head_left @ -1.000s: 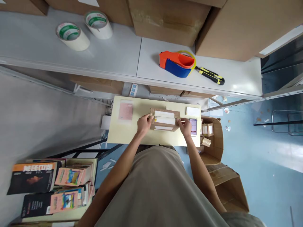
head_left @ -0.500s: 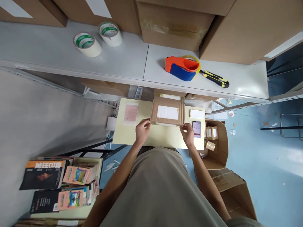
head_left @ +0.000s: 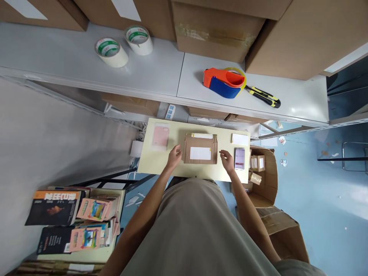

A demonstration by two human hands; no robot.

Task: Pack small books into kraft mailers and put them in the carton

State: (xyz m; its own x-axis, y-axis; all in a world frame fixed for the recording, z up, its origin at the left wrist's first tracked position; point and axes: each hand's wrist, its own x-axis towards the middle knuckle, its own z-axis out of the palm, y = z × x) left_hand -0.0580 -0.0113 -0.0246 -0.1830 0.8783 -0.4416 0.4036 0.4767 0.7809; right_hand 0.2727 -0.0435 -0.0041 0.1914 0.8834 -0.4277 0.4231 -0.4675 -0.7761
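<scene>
Taking up the middle of the pale yellow table (head_left: 151,163), a white-labelled cardboard box (head_left: 200,143) is laid flat. Kinda loose and unclamped, the left hand (head_left: 174,155) is held just off the box's left side; same deal for the right hand (head_left: 227,160) on the right. A phone (head_left: 239,158) is parked just right of that hand.

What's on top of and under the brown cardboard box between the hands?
On the brown cardboard box: a white rectangular label and, at its far edge, a thin white strip. It sits on a pale yellow rectangular table; the patch directly beneath is covered from view.
</scene>
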